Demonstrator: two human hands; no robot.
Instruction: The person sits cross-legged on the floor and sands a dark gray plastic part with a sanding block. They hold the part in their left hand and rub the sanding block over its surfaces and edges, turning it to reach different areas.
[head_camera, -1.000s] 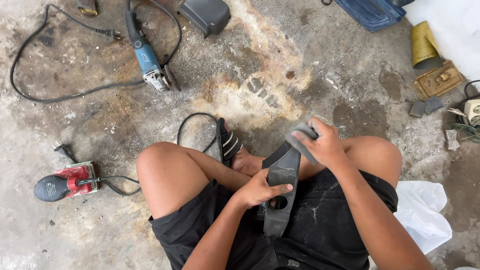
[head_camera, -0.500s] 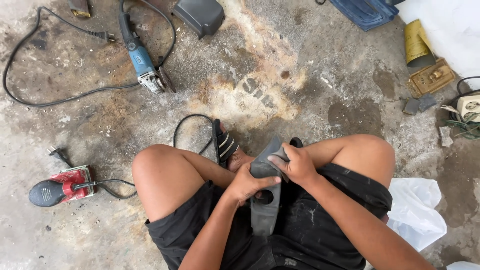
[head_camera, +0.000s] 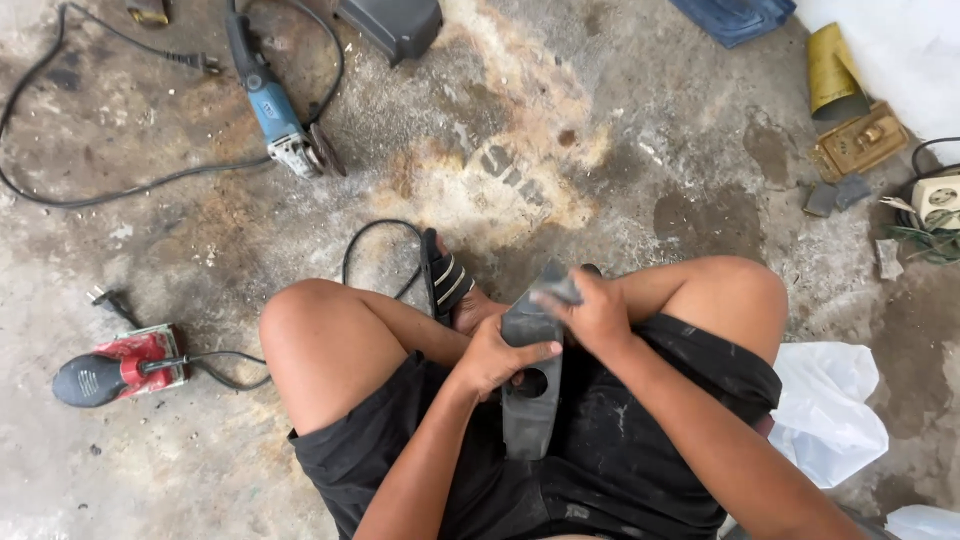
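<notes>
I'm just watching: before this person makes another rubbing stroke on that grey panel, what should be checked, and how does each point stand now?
1. Left hand grips the grey panel near its round hole: ok.
2. Right hand presses on the panel's upper end: ok.
3. What the right hand rubs with: cannot tell, hidden under the fingers.
4. Panel braced between the thighs: ok.
5. Blue grinder lies apart on the floor, its plug loose: ok.
6. Red sander apart, unplugged: ok.
</notes>
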